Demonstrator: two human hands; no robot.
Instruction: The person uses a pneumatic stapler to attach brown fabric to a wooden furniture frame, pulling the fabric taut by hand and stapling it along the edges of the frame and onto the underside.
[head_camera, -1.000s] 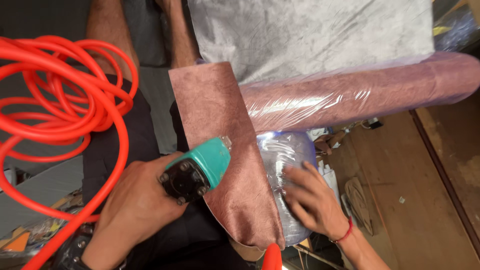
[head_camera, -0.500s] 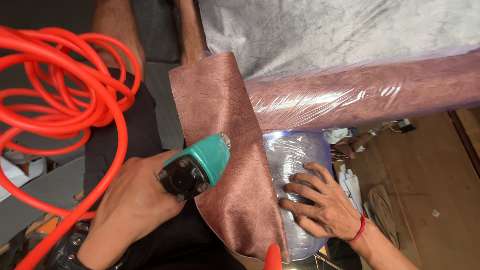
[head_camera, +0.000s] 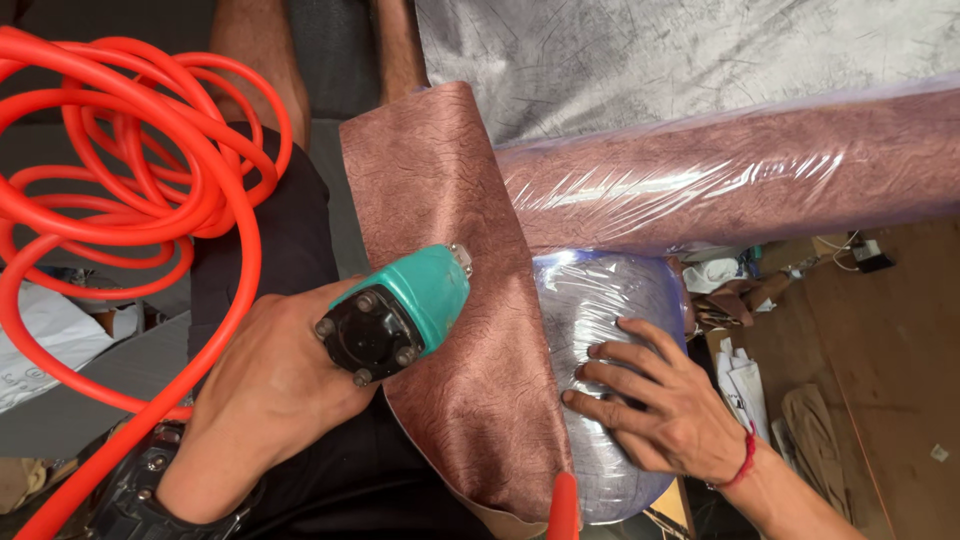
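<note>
My left hand (head_camera: 265, 395) grips a teal and black air stapler (head_camera: 395, 313), its nose resting on a strip of mauve crinkled fabric (head_camera: 450, 300) that runs from top centre down over a cushion. My right hand (head_camera: 665, 400) lies flat, fingers spread, on the plastic-wrapped grey cushion (head_camera: 590, 310) just right of the strip's edge. A red thread circles that wrist.
Coils of orange air hose (head_camera: 130, 190) fill the left side and run down past my left arm. A roll of mauve fabric in clear plastic (head_camera: 740, 180) lies across the right, with grey fabric (head_camera: 680, 50) behind it. Wooden floor (head_camera: 890, 330) with scraps shows at right.
The view has shifted slightly. My right hand has slid left on the cushion toward the fabric edge. The stapler stays on the strip.
</note>
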